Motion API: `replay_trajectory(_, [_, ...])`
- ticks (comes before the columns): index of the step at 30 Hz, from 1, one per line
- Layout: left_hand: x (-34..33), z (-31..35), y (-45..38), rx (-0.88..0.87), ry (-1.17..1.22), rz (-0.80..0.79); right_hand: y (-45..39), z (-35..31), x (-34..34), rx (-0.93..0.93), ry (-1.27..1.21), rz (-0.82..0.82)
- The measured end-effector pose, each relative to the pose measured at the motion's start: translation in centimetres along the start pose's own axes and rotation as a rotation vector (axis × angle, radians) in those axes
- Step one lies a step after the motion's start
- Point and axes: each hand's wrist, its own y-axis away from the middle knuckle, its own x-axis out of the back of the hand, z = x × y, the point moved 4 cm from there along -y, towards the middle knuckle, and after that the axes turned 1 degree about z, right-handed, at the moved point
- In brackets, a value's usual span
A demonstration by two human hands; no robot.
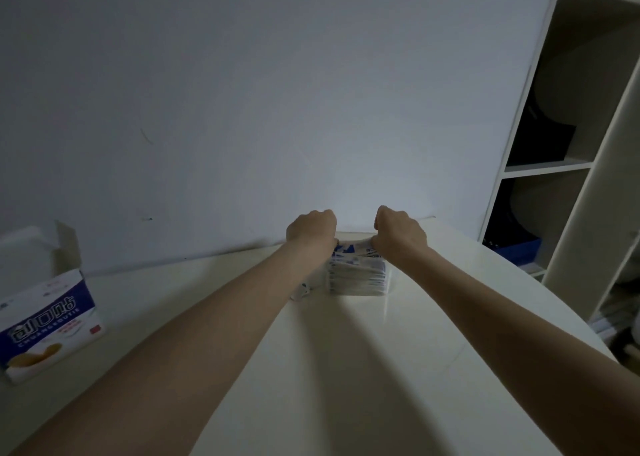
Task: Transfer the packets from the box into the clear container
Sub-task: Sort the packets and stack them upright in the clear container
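Dim white table (346,369) by a blank wall: the left hand (311,230) and right hand (398,232) curl over the stacked packets (358,277) in the clear container (388,284), far from the open box (48,317). Packets look light, thin, slippery; best pinched by the stack's ends.

A white table (346,369) stands against a plain grey wall (277,91). Right of the table, an open white shelving unit (554,168) holds dark items and a blue tray (519,251).
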Motion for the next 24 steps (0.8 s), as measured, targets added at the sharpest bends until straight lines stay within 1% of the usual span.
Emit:
replay_trajectory(3, [-0.1, 0.4, 0.0, -0.046, -0.105, -0.004, 0.5, -0.6, 0.1, 0.068, 0.124, 0.046])
replay_trajectory(6, [-0.1, 0.6, -0.1, -0.064, -0.137, 0.017, 0.8, -0.6, 0.2, 0.096, 0.222, 0.067])
replay_trajectory(10, [-0.4, 0.5, -0.3, -0.072, -0.106, -0.012, 1.0, -0.2, 0.2, 0.077, 0.22, 0.0])
replay_trajectory(13, [-0.1, 0.5, -0.2, -0.072, -0.108, -0.003, 1.2, -0.3, 0.4, 0.088, 0.221, -0.006])
replay_trajectory(16, [1.4, 0.1, 0.2, -0.078, -0.087, 0.131, 1.7, -0.9, 1.7, 0.103, 0.194, 0.064])
replay_trajectory(18, [2.8, -0.8, 0.6, -0.072, -0.005, 0.246, 1.8, -1.5, 2.9, 0.132, 0.12, 0.15])
replay_trajectory(20, [3.5, -2.4, 1.2, -0.037, 0.082, 0.306, 2.1, -2.5, 4.1, 0.185, 0.016, 0.227])
replay_trajectory(21, [3.5, -3.4, 1.8, -0.013, 0.097, 0.299, 2.4, -3.4, 4.3, 0.225, -0.037, 0.244])
replay_trajectory(22, [3.2, -4.4, 2.1, 0.005, 0.093, 0.26, 2.9, -4.3, 4.4, 0.275, -0.092, 0.234])
replay_trajectory(24, [1.8, -6.7, 3.0, 0.022, 0.061, 0.081, 4.5, -6.7, 3.5, 0.403, -0.163, 0.161])
